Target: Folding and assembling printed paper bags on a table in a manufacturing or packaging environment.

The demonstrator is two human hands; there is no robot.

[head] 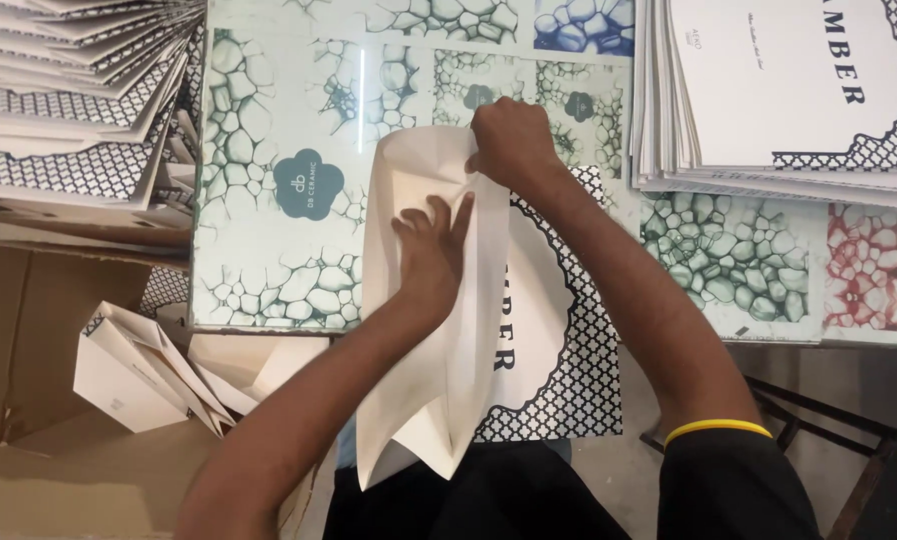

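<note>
Black sleeve [734, 480]; yellow cuff trim [717, 427]

The right hand [511, 142] has its fingertips hidden in the fold of the white paper sheet [439, 330]. The sheet covers part of the patterned card [559, 350] beneath both hands. The stack of printed cards [789, 90], right of the right hand, is cut off by the frame edge.
</note>
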